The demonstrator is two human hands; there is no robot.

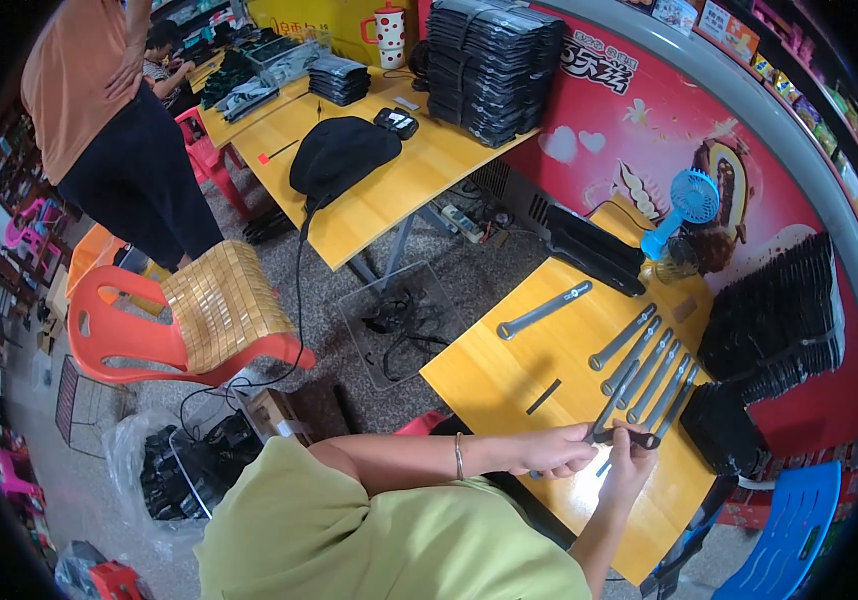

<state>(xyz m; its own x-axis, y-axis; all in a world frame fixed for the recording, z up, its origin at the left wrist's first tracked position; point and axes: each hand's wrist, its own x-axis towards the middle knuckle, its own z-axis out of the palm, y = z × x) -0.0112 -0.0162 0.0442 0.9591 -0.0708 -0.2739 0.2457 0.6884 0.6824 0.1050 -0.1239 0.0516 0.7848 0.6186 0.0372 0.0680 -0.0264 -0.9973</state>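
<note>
Dark strip (635,437) is pinched by the closed fingers of the right hand (629,464), its left end reaching the fingertips of the left hand (557,450). Those left fingers are curled shut, and the lower end of a grey strap (613,398) is held at their tips (whether strip and strap are joined cannot be told). Just beyond the fingers, more grey straps (656,381) are spread on the yellow table (489,370). Left of them, a short black strip (544,397) and, farther from the fingers, a lone strap (543,311) are laid.
</note>
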